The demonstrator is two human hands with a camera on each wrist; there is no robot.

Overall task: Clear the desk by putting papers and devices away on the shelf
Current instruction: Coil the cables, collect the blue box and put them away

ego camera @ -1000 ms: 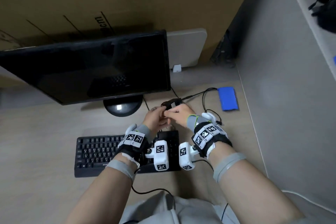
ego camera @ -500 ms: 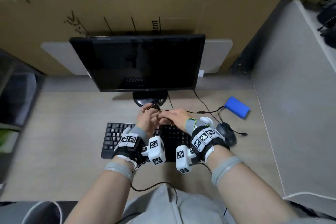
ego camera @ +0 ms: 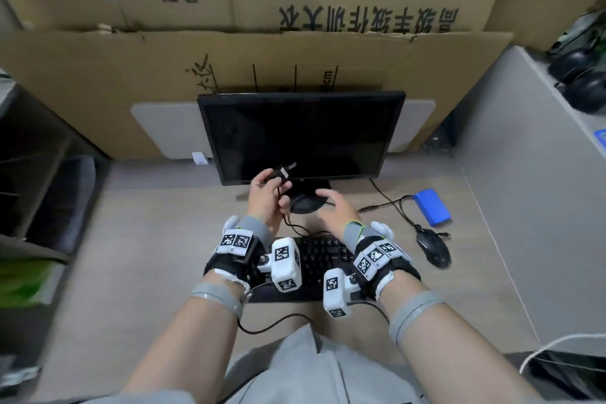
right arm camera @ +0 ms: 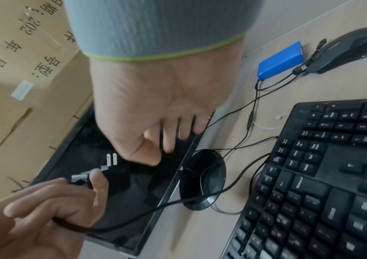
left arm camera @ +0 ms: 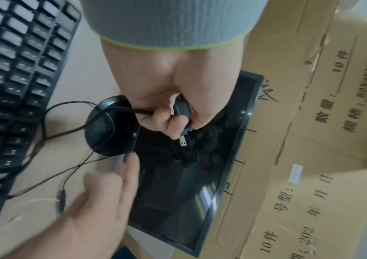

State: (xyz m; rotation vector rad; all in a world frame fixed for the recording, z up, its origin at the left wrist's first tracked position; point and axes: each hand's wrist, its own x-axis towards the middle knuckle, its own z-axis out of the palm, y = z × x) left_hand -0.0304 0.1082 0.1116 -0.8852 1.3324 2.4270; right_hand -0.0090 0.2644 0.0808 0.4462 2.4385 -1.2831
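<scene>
The desk (ego camera: 157,256) is a pale wood-look surface hemmed in by big cardboard boxes (ego camera: 295,52) printed with black characters along its back edge, a grey partition (ego camera: 524,207) along its right edge and dark shelving (ego camera: 42,174) off its left edge. A black monitor (ego camera: 301,138) stands at the middle of the back edge on a round base, with a black keyboard (ego camera: 323,259) in front of it near the front edge. Toward the right edge lie a black mouse (ego camera: 433,248) and, just behind it, a flat blue battery pack (ego camera: 431,207) with a thin black lead running off it.

The left hand (ego camera: 267,197) is raised in front of the monitor's lower edge, fingers curled around a small black power adapter (ego camera: 278,172) — its two metal prongs stick out past the fingertips, clear in the right wrist view. The adapter's black cable (ego camera: 292,225) hangs from the fist and trails down to the desk by the monitor base. The right hand (ego camera: 334,208) hovers beside it over the base, fingers spread and loose, holding nothing — it is blurred.
</scene>
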